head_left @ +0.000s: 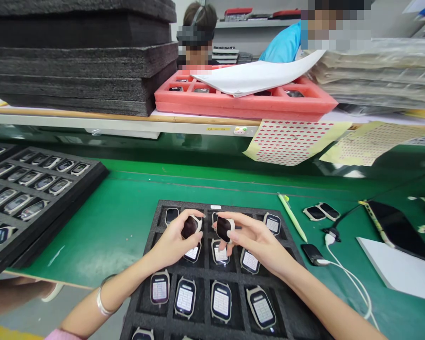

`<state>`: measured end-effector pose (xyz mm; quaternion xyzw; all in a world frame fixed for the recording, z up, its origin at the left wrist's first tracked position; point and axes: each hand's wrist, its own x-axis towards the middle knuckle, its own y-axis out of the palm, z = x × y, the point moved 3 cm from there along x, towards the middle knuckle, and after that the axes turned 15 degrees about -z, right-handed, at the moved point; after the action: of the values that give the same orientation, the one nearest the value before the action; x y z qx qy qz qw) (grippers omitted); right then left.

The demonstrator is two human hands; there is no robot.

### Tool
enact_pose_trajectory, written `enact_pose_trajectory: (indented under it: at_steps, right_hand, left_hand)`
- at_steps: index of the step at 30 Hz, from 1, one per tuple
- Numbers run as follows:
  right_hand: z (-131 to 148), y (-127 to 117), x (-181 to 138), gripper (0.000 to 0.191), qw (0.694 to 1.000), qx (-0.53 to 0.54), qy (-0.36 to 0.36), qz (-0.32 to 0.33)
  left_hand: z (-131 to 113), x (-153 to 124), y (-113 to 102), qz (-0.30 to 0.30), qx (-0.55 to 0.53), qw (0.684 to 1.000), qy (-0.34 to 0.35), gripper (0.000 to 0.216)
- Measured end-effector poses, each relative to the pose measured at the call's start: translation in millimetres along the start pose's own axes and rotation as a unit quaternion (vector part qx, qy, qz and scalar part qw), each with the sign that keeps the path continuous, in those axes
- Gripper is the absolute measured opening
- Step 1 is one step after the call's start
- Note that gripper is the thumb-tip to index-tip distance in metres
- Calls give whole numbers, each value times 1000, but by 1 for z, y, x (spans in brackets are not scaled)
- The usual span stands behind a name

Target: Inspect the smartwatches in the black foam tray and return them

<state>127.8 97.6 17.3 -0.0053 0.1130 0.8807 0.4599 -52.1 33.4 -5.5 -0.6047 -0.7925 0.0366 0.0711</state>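
Observation:
My left hand grips a smartwatch case without a strap, its dark screen turned up. In my right hand is a second smartwatch case, also dark, pinched between thumb and fingers. Both hands are held above a black foam tray with square compartments. Strapless smartwatch cases fill many of these, several with lit white screens, such as the lit watch case near the middle. My hands and forearms hide parts of the tray's upper rows.
At left lies another black foam tray of watch cases. A green pen, two watch cases, a cabled black device, a phone and white paper lie right. Foam stacks and a red foam tray stand on the shelf; two people sit beyond.

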Motion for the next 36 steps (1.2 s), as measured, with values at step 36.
enact_pose_trajectory:
  at_steps: [36]
  right_hand:
    - [-1, -3, -3, 44, 999, 12, 21, 30]
  left_hand:
    - [-5, -6, 0, 4, -14, 999, 31, 40]
